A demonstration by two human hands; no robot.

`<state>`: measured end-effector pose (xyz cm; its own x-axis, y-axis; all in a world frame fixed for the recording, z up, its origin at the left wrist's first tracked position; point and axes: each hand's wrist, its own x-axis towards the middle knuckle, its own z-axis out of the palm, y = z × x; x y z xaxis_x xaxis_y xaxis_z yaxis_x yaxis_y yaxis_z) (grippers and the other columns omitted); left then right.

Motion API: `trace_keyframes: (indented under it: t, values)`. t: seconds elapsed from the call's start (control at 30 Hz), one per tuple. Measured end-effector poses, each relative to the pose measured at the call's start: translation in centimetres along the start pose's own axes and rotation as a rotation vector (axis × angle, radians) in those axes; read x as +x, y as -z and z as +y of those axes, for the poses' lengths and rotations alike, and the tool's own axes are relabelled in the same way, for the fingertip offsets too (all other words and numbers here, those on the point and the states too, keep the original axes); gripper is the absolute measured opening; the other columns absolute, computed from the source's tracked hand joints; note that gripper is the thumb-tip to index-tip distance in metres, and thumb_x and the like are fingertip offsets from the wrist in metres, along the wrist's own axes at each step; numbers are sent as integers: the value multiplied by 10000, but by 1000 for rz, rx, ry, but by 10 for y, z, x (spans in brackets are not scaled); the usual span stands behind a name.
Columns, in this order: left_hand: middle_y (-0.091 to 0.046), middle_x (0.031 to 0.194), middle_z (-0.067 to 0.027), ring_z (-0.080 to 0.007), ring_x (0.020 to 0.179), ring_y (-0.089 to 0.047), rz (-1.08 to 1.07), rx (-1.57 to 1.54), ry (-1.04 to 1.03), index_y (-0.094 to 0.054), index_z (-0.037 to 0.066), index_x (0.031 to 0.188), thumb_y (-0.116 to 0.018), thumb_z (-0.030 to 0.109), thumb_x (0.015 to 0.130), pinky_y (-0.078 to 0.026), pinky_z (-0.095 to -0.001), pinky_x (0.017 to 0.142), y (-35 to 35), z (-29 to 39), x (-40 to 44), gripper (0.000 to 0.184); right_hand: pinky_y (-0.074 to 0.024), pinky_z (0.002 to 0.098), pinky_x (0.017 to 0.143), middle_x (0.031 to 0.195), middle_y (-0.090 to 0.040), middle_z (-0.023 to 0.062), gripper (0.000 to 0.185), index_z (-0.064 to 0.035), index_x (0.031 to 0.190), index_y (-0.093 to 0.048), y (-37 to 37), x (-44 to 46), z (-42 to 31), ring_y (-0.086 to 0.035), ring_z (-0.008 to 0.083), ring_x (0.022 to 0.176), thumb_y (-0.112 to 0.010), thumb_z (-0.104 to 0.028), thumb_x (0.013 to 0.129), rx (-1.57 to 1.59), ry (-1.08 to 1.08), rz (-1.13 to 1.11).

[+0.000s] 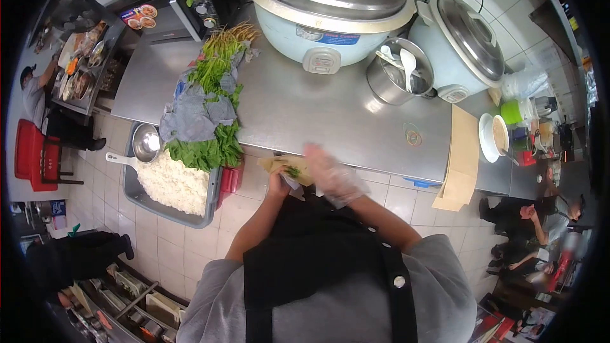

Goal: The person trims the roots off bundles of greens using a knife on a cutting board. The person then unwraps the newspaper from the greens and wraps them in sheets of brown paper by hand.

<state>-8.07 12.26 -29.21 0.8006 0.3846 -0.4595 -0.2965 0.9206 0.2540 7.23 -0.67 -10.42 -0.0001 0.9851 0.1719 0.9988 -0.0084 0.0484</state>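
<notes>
My left hand (pixel 278 183) is closed on a small brown paper bag (pixel 269 164) in front of my apron, just off the counter's front edge. Some chopped green herbs (pixel 293 171) show in the bag's mouth. My right hand (pixel 333 174), in a clear plastic glove, is close on the bag's right side. Motion smears its fingers, so whether it holds anything is unclear. To the left, a bundle of leafy greens (pixel 213 143), partly wrapped in grey paper or cloth (pixel 197 114), lies on the steel counter (pixel 286 105).
A grey tub (pixel 206 219) of cooked rice (pixel 171 178), with a metal bowl (pixel 147 143) and white paddle, stands at left. Two rice cookers (pixel 327 22) line the back. A steel pot (pixel 397 95), rubber bands (pixel 413 135) and brown paper sheets (pixel 459 152) are rightward. Other people work at both sides.
</notes>
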Motion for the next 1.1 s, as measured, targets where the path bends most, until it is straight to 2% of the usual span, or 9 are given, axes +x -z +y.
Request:
trace_keyframes:
  t: [0.13, 0.33, 0.4, 0.47, 0.53, 0.57, 0.63, 0.87, 1.1]
  values:
    - [-673, 1131, -102, -280, 1099, -630, 94, 57, -53, -593, 62, 1202, -562, 118, 808, -480, -435, 1007, -13, 4, -1, 399, -280, 421, 1202, 1473, -442, 216, 509, 56, 1411, -436, 15, 25, -16, -383, 339, 1413, -454, -151, 947, 389, 160, -21]
    - [-647, 1181, -142, -314, 1113, -628, 86, 7, -118, -558, 66, 1235, -564, 115, 867, -502, -484, 987, 19, -4, 4, 371, -238, 453, 1209, 1543, -352, 234, 544, 57, 1478, -354, -35, 25, 31, -308, 346, 1460, -446, -160, 987, -175, -241, -9]
    - [-645, 1205, -131, -297, 1115, -628, -81, -50, -129, -557, 73, 1254, -562, 145, 894, -494, -468, 1003, 25, -6, 10, 367, -229, 468, 1204, 1533, -356, 246, 542, 39, 1491, -334, -60, 25, 4, -308, 375, 1451, -436, -155, 995, 443, -118, 55]
    - [-639, 1209, -86, -237, 1151, -598, 85, 1, -243, -589, 118, 1225, -582, 165, 867, -470, -420, 1018, -4, -8, 4, 362, -236, 474, 1196, 1529, -358, 254, 562, 45, 1481, -352, -57, 35, -19, -308, 387, 1449, -466, -190, 983, 649, 69, -12]
    - [-636, 1211, -77, -211, 1162, -590, 112, -230, -83, -583, 91, 1238, -569, 131, 873, -469, -400, 1019, -7, -5, 1, 367, -227, 475, 1199, 1508, -380, 267, 546, 75, 1451, -387, -39, 51, -29, -331, 398, 1431, -485, -182, 980, 672, 171, -138]
    - [-636, 1211, -77, -211, 1162, -590, 128, -258, -165, -583, 91, 1238, -569, 131, 873, -469, -400, 1019, -14, 0, -6, 367, -227, 475, 1199, 1508, -380, 267, 546, 75, 1451, -387, -31, 59, -31, -331, 398, 1431, -485, -182, 980, 687, 259, -146]
    - [-654, 1183, -86, -215, 1131, -615, 263, -14, -221, -591, 57, 1214, -568, 96, 859, -481, -410, 1009, -32, 3, -26, 358, -255, 479, 1186, 1485, -421, 255, 513, 64, 1437, -417, -19, 69, -30, -364, 389, 1414, -482, -146, 973, 860, 167, -27]
    - [-685, 1078, -90, -226, 1019, -661, 156, -206, -228, -622, 38, 1142, -584, 80, 805, -511, -426, 967, 14, -5, -80, 342, -399, 440, 1096, 1414, -518, 227, 430, 20, 1392, -495, 4, 103, -37, -474, 395, 1332, -469, -107, 982, 899, 125, -91]
    - [-674, 1078, -67, -215, 1035, -639, 292, -268, -564, -621, 57, 1148, -583, 98, 798, -499, -412, 963, 24, 13, -206, 354, -470, 435, 1012, 1331, -600, 202, 384, -22, 1352, -549, 53, 132, -166, -573, 390, 1231, -457, -85, 984, 913, 412, -124]
